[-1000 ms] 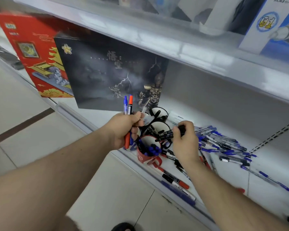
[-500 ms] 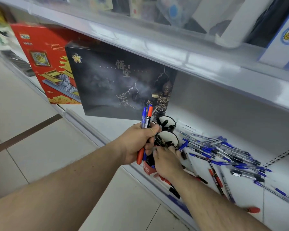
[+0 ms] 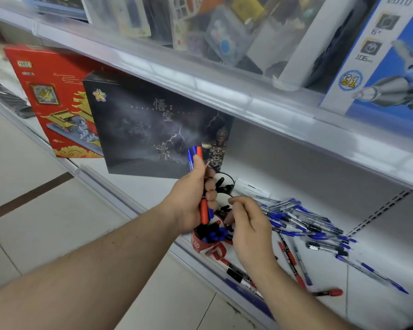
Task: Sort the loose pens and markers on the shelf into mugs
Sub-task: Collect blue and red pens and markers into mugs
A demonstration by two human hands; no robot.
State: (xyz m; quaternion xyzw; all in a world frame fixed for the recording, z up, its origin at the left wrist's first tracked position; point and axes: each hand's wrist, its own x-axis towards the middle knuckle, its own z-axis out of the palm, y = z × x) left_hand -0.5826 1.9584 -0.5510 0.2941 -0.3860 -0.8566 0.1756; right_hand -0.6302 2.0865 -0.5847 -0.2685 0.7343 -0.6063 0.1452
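Clearly mid-sort: left hand [image 3: 191,198] clenched round an upright bundle of red and blue pens and markers [image 3: 197,177], held just above the red ceramic mug [image 3: 206,244] at the shelf's front edge, already packed with blue and black caps. Right hand [image 3: 248,225] curled beside that mug with fingertips close together, hovering by the two black-rimmed white mugs [image 3: 224,189] behind; cannot tell whether anything is pinched there. Loose pile of blue-capped clear pens [image 3: 308,225] spread over the white metal shelf [image 3: 379,246], a few red and black markers [image 3: 289,260] lying near the front lip. Likely trouble: crowded mug, so a forced pen could tip it off the edge; close-set hands could jostle the bundle; markers near the lip could roll to the floor.
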